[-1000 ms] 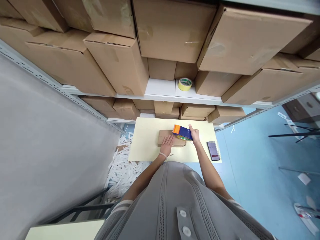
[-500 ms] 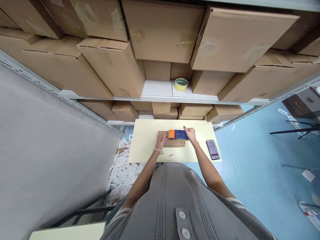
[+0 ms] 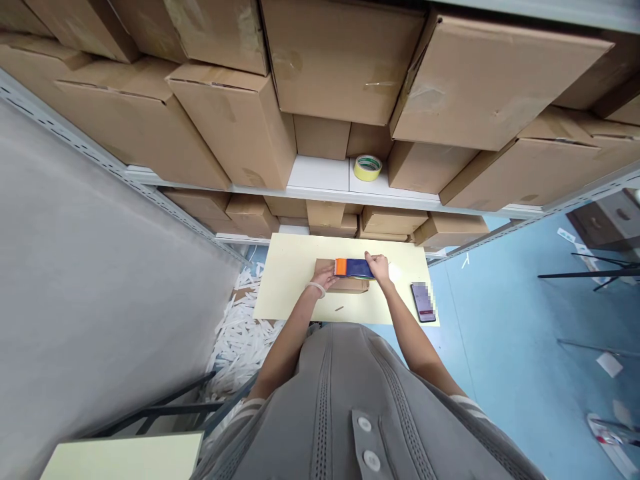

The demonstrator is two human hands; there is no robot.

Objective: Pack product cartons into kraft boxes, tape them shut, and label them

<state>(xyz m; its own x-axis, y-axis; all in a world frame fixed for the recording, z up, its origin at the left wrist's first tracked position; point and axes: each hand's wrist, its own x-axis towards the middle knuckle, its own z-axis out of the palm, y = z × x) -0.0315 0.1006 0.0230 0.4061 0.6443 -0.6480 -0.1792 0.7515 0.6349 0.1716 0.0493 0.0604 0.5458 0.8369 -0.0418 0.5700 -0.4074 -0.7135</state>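
A small brown cardboard box [image 3: 350, 286] lies on the cream tabletop [image 3: 290, 257] in front of me. My right hand [image 3: 379, 267] is closed around the right end of a blue and orange tape dispenser [image 3: 358, 268], held over the box. Its orange end points left, towards my left hand [image 3: 326, 275]. That hand rests at the box's left end with the fingers stretched out, close to the dispenser's orange tip. Whether a strip of tape lies under those fingers, I cannot make out.
A phone [image 3: 423, 302] lies at the table's right side, and a small brown scrap [image 3: 339, 308] near the front edge. Ahead, a shelf [image 3: 320, 175] holds large cardboard boxes [image 3: 345, 60] and a yellow tape roll [image 3: 367, 168]. White paper strips [image 3: 243, 333] cover the floor at left.
The dispenser and my right hand have shifted very slightly left relative to the box. My left hand's fingers now reach further along the box, towards the orange end. The view has tilted slightly.
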